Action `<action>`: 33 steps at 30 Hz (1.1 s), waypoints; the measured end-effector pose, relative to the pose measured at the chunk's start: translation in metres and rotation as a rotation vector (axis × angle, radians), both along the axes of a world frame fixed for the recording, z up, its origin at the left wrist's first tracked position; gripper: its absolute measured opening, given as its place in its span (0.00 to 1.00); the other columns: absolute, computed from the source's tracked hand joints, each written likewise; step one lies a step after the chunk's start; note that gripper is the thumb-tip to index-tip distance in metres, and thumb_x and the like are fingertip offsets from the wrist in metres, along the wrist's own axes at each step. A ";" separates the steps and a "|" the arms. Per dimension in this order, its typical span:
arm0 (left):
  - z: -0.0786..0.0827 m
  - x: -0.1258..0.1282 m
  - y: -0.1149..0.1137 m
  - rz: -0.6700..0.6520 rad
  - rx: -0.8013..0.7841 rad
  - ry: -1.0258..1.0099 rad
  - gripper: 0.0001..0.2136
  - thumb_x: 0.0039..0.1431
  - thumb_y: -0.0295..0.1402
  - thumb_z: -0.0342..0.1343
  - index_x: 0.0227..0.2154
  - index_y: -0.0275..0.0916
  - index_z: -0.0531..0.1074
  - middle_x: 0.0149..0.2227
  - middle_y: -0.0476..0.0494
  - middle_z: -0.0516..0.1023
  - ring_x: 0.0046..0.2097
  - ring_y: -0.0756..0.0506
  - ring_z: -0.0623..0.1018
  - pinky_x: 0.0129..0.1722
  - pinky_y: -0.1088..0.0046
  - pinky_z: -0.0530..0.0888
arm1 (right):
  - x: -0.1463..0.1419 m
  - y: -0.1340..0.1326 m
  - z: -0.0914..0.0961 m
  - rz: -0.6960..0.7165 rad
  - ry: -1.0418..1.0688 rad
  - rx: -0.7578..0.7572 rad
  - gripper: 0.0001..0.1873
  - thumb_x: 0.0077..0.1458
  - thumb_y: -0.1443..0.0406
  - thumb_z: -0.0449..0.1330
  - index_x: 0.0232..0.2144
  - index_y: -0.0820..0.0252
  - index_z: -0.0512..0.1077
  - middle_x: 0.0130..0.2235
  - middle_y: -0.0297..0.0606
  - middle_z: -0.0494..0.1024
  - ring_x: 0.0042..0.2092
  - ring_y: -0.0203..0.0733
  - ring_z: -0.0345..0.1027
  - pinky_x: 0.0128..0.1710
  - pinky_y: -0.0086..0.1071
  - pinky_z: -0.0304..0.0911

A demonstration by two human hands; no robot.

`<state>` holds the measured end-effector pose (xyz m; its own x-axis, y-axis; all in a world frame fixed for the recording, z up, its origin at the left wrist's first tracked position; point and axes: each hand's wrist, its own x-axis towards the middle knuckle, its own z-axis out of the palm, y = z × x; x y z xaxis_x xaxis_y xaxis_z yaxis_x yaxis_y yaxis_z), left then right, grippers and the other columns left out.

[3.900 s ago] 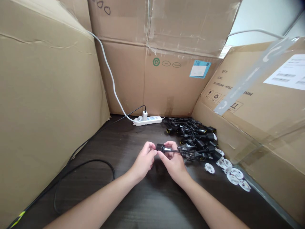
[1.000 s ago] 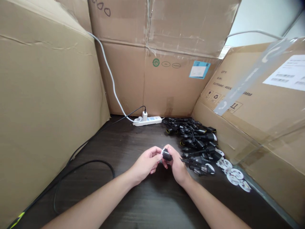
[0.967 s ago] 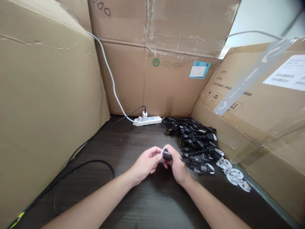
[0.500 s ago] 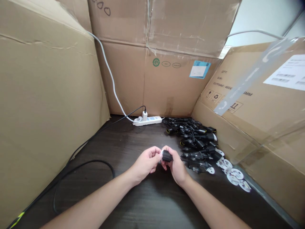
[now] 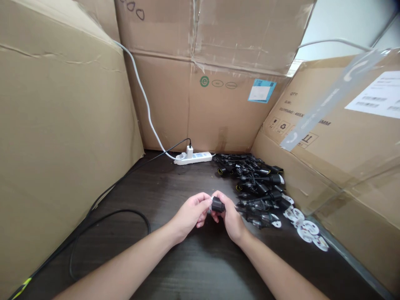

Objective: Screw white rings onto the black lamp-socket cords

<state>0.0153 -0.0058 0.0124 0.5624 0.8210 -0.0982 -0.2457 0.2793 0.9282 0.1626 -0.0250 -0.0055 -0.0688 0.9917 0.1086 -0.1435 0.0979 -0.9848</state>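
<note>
A short black cylindrical piece (image 5: 218, 204) is held over the middle of the dark table, its open-looking end turned left. My right hand (image 5: 233, 221) wraps its thumb and fingers round the cylinder, and a thin dark lead seems to run out on the right. My left hand (image 5: 192, 214) is closed in a pinch at the cylinder's left end, where a small white piece (image 5: 212, 199) shows between the fingertips. Most of that white piece is hidden by my fingers. Just right of my right hand lies a pile of similar black cylinders with cables (image 5: 261, 204).
Several white round discs (image 5: 308, 230) lie right of the pile. At the back stands a white power strip (image 5: 198, 158) with a plugged-in white adapter (image 5: 189, 151). A black cable (image 5: 125, 211) loops at left. Cardboard boxes (image 5: 225, 116) wall in the table on three sides.
The cylinder has turned or shifted very slightly in my fingers, and less of the white piece shows at its left end. Both hands stay in nearly the same place.
</note>
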 end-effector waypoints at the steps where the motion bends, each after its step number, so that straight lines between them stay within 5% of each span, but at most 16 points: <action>1: 0.001 0.000 0.000 -0.006 0.010 0.012 0.16 0.55 0.45 0.60 0.30 0.37 0.66 0.19 0.58 0.62 0.18 0.58 0.53 0.16 0.81 0.54 | 0.000 0.000 0.000 -0.001 -0.009 0.002 0.24 0.63 0.47 0.50 0.27 0.58 0.66 0.21 0.31 0.66 0.23 0.35 0.58 0.21 0.27 0.56; 6: 0.003 -0.001 -0.001 -0.029 0.011 -0.027 0.17 0.52 0.44 0.64 0.32 0.37 0.66 0.22 0.56 0.67 0.18 0.59 0.53 0.17 0.81 0.55 | 0.001 0.001 -0.001 -0.009 0.002 -0.010 0.23 0.63 0.47 0.49 0.28 0.58 0.66 0.21 0.30 0.66 0.23 0.36 0.58 0.21 0.27 0.56; 21: -0.002 -0.002 0.000 -0.048 0.001 -0.051 0.12 0.57 0.40 0.61 0.32 0.36 0.69 0.19 0.58 0.61 0.19 0.57 0.54 0.18 0.81 0.55 | 0.001 -0.001 0.005 -0.034 -0.092 0.010 0.23 0.64 0.48 0.48 0.26 0.57 0.65 0.21 0.30 0.65 0.23 0.36 0.58 0.22 0.29 0.56; 33: 0.003 0.000 -0.002 0.011 -0.001 0.000 0.16 0.55 0.45 0.61 0.28 0.37 0.66 0.19 0.59 0.59 0.18 0.58 0.53 0.17 0.81 0.54 | -0.001 -0.006 0.012 -0.004 -0.122 0.063 0.22 0.64 0.49 0.49 0.26 0.57 0.64 0.22 0.30 0.65 0.24 0.36 0.57 0.24 0.30 0.56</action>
